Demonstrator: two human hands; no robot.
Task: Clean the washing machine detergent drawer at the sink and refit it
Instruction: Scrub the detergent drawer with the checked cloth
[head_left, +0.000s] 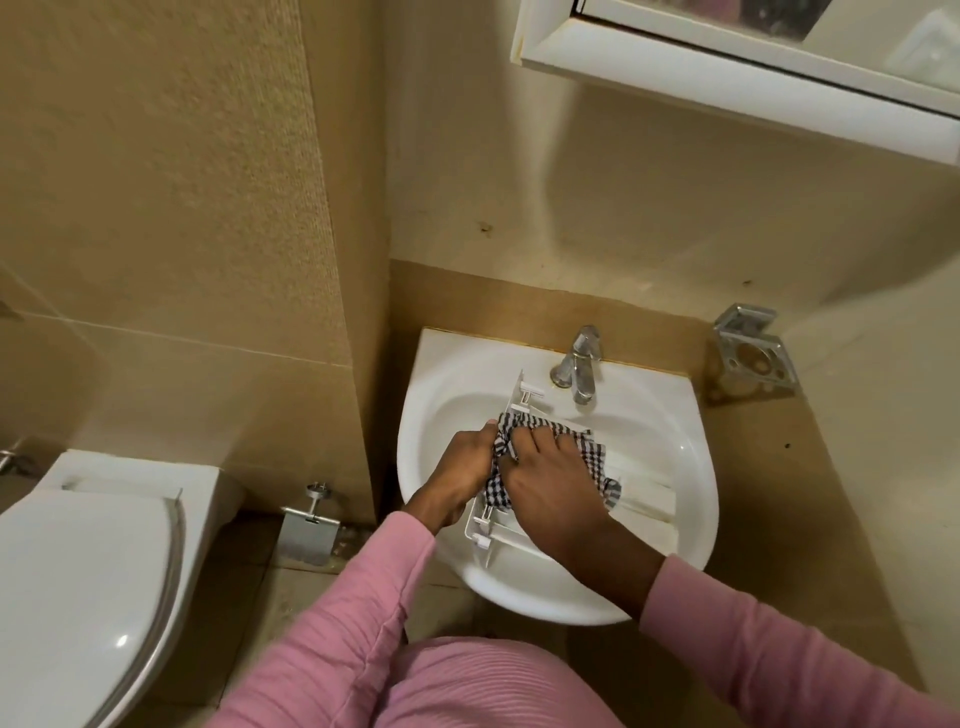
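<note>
Left hand (460, 470) grips drawer (649, 501); right hand (553, 491) presses cloth (589, 449), fingers spread. Risk: drawer slips under pressure, striking sink (441, 364).

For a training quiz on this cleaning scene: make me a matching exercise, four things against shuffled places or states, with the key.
Things:
1 checked cloth
2 detergent drawer
3 tap
4 toilet lid

Places or states:
A down, closed
B on the back rim of the sink
C lying across that sink's bowl
D under the right hand

Pairs: 1-D, 2-C, 3-B, 4-A.
</note>
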